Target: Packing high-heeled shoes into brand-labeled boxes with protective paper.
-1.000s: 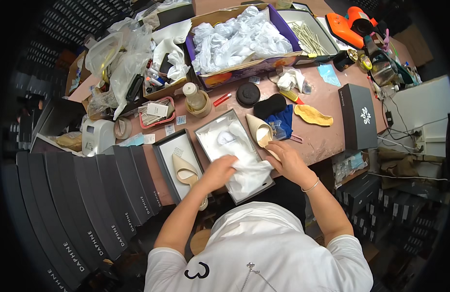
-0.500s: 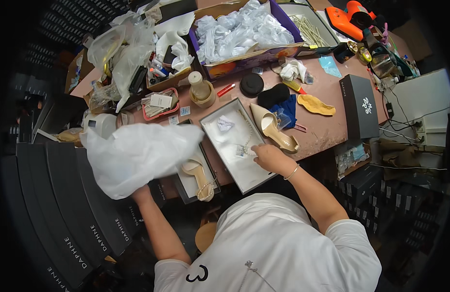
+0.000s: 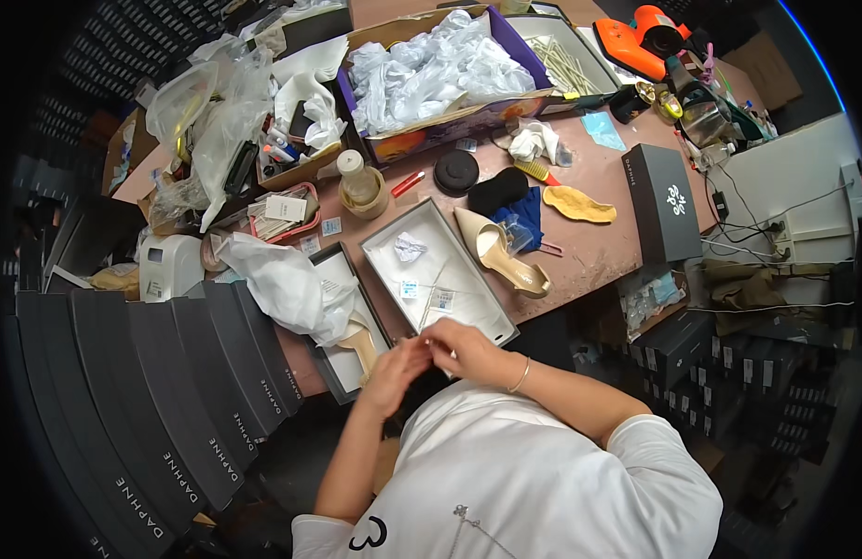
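Note:
My left hand (image 3: 394,377) and my right hand (image 3: 468,352) meet at the near edge of a grey shoebox tray (image 3: 429,212) with a white inside. The right fingers pinch a thin beaded strand (image 3: 426,315), which trails over the tray. The left fingers are closed against the right ones, and what they hold is hidden. Inside the tray lie crumpled white paper (image 3: 410,248) and small sachets (image 3: 442,299). A beige heeled shoe (image 3: 492,250) rests to its right. To its left, a white bag (image 3: 282,284) partly covers another beige shoe (image 3: 360,347) in a second grey box part (image 3: 375,315).
Dark shoeboxes (image 3: 156,401) stand in a row at the left. A purple box (image 3: 515,47) full of white wrapping stands at the back. Near it are a bottle (image 3: 353,168), a black round lid (image 3: 456,173) and a yellow cloth (image 3: 580,205). A grey shoebox (image 3: 669,205) stands at the right.
My left hand has let go of the white bag, now lying over the left shoe, and moved right to meet my right hand. My right hand has come nearer with the beaded strand.

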Available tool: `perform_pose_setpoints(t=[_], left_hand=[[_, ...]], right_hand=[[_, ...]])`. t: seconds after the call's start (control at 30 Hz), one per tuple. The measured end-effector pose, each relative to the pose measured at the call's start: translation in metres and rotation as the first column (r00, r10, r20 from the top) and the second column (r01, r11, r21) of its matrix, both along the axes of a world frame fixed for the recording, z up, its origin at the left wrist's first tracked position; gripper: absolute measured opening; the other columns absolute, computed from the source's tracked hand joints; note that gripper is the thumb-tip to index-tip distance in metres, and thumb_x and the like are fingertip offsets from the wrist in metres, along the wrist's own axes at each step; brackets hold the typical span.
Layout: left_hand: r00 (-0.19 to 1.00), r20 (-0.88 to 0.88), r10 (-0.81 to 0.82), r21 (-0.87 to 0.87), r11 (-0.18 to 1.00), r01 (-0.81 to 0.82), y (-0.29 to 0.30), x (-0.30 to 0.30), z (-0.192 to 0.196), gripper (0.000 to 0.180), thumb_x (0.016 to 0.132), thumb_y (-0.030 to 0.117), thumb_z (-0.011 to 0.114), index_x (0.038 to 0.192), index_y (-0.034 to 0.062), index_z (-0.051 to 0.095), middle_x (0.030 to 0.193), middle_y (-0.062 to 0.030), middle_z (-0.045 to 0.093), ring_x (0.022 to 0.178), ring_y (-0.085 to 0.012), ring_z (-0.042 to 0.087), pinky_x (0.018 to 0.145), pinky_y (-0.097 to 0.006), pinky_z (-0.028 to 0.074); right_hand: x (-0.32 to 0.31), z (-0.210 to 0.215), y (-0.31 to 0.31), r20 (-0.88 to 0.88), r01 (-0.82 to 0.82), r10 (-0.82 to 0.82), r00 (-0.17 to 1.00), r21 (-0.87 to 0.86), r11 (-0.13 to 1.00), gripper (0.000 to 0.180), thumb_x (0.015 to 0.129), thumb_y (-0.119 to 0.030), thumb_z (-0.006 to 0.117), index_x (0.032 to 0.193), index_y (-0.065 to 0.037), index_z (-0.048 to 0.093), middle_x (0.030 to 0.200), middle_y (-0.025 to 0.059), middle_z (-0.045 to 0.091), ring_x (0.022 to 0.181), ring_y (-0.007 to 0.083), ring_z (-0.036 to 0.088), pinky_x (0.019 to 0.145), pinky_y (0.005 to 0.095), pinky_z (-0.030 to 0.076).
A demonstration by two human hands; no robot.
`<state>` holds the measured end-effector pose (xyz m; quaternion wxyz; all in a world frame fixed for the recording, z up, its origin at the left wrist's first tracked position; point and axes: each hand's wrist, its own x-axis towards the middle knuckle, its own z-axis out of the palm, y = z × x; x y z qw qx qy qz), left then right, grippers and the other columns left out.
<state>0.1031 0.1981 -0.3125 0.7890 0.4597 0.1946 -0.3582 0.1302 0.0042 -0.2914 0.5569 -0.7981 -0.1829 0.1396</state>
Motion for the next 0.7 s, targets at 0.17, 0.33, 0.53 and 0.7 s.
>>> perform_pose_setpoints(t=[0.17, 0.33, 0.53, 0.7], left_hand=[[0.912, -0.182, 0.367, -0.337, 0.848, -0.408, -0.029, 0.022, -0.013, 0.041, 0.098, 0.032, 0.05, 0.122, -0.001, 0.051, 0.087, -0.0031, 0.062, 0.081, -0.0162, 0.061, 0.086, -0.037, 0.05], [0.827, -0.036, 0.561, -0.203, 0.806, -0.556, 0.0, 0.027, -0.006, 0.033, 0.099, 0.027, 0.048, 0.119, 0.0008, 0.053, 0.083, -0.0004, 0.059, 0.077, -0.0126, 0.059, 0.08, -0.033, 0.052], [0.841, 0.054, 0.538, -0.199, 0.831, -0.519, 0.019, 0.013, -0.009, 0.036, 0.1, 0.025, 0.046, 0.124, -0.0008, 0.052, 0.09, -0.0056, 0.062, 0.084, -0.018, 0.061, 0.084, -0.037, 0.051], [0.834, 0.124, 0.538, -0.215, 0.835, -0.507, 0.021, 0.025, 0.0, 0.037, 0.099, 0.025, 0.048, 0.126, -0.0005, 0.05, 0.097, -0.0069, 0.062, 0.087, -0.0176, 0.062, 0.082, -0.035, 0.051]], right_hand=[[-0.023, 0.02, -0.009, -0.219, -0.104, 0.099, 0.971, -0.011, 0.994, 0.022, 0.083, -0.005, 0.057, 0.104, -0.003, 0.054, 0.088, 0.0166, 0.062, 0.078, 0.0316, 0.064, 0.07, 0.0371, 0.051], [-0.023, 0.027, -0.046, -0.286, -0.18, 0.142, 0.948, -0.112, 0.977, 0.016, 0.086, -0.007, 0.057, 0.102, -0.001, 0.056, 0.089, 0.0181, 0.066, 0.081, 0.0317, 0.065, 0.073, 0.0358, 0.051], [-0.015, 0.025, -0.078, -0.55, 0.131, -0.153, 0.821, -0.078, 0.988, 0.015, 0.089, -0.01, 0.062, 0.099, 0.001, 0.062, 0.074, 0.0013, 0.06, 0.068, 0.0062, 0.053, 0.063, 0.0219, 0.047], [-0.014, 0.028, -0.085, -0.498, 0.286, -0.221, 0.838, 0.056, 0.957, 0.016, 0.089, -0.009, 0.064, 0.101, 0.002, 0.063, 0.078, -0.0018, 0.059, 0.067, 0.0041, 0.051, 0.06, 0.0185, 0.044]])
